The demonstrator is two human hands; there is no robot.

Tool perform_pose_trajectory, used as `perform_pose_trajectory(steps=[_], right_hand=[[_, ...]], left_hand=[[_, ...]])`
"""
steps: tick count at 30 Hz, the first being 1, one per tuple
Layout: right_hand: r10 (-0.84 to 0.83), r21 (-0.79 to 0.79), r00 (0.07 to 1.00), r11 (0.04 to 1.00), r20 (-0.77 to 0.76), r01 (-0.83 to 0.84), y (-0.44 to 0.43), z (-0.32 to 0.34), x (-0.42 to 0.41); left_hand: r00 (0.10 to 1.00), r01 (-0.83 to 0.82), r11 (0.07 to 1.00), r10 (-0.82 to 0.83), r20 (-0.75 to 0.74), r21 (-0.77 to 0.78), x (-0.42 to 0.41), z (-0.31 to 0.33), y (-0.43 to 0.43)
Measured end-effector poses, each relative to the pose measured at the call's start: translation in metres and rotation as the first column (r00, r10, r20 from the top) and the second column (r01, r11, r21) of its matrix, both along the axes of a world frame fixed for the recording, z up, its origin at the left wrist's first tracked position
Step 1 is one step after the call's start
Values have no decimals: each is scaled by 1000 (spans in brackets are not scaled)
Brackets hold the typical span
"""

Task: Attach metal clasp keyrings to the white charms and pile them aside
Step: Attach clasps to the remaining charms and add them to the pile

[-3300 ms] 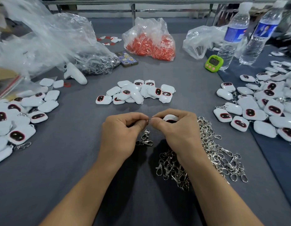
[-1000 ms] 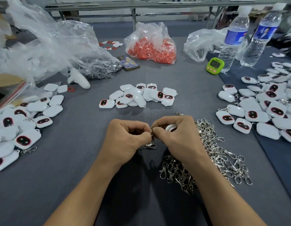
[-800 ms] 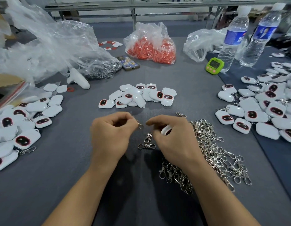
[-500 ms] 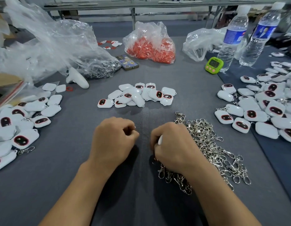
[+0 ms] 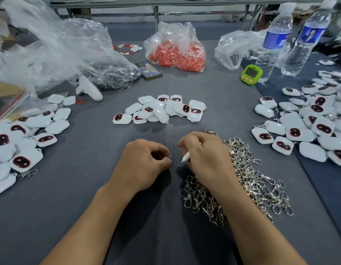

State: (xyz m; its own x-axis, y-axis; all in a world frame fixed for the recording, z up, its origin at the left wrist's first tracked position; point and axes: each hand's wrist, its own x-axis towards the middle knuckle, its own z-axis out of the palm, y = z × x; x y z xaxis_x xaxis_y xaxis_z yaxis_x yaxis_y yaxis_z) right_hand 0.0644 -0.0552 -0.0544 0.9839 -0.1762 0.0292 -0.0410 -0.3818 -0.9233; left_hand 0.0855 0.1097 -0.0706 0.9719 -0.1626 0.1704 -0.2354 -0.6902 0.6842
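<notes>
Centrally, right hand (image 5: pixel 206 155) grips white charm (image 5: pixel 185 157) at keyring heap (image 5: pixel 252 178) edge; left hand (image 5: pixel 142 163) curled, hold unclear.

Both my forearms come in from the bottom edge, left hand (image 5: pixel 144 163) knuckles-up, fingers curled, thumb and forefinger pinching a tiny metal bit (image 5: pixel 169 155), right hand (image 5: pixel 206 155) just beside it, not touching, fingers curled round a white charm (image 5: pixel 185 157).

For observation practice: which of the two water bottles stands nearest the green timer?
The left bottle, right beside the timer; the other bottle stands farther right.
</notes>
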Motion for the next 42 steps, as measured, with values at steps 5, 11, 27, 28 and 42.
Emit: perform_pose_trajectory(steps=[5,11,27,28,42], right_hand=[[107,-200,994,975,16,-101,-5,-3,-1],[117,-92,993,989,-10,-117,-3,-3,-1],[90,4,993,996,80,-91,-9,0,-2],[87,14,992,996,87,-88,-8,0,-1],[28,6,999,1000,23,-28,-11,-11,5]], left_hand=[[1000,-1,1000,1,-11,-29,0,2,-1],[999,14,970,-21,-27,-244,-3,3,-6],[996,0,914,-35,-78,-406,-6,6,-10],[998,-15,907,-13,-65,-421,-6,6,-11],[962,78,962,-141,233,262,-2,1,-6]])
